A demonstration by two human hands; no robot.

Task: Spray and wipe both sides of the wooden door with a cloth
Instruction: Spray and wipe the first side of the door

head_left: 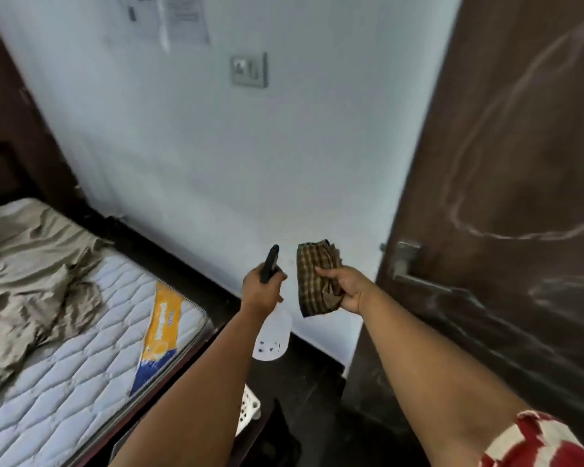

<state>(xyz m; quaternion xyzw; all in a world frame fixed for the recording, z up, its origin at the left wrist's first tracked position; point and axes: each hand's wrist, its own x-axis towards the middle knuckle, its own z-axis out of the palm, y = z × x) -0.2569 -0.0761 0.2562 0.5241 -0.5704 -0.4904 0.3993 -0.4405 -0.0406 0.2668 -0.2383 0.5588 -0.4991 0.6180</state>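
Observation:
The dark brown wooden door (520, 146) stands open on the right, with pale curved streaks across its face and a metal lever handle (406, 261) on its left edge. My left hand (262, 289) grips a spray bottle (273, 335) with a black nozzle on top and a white body hanging below the fist. My right hand (346, 289) holds a bunched brown checked cloth (314, 281). Both hands are raised in front of the white wall, just left of the door's edge.
A bed with a quilted white mattress (91, 335) and a crumpled beige sheet (31, 274) fills the left side, in a dark wooden frame. A wall socket (249, 70) sits on the white wall. A white plastic basket (249, 412) stands on the dark floor.

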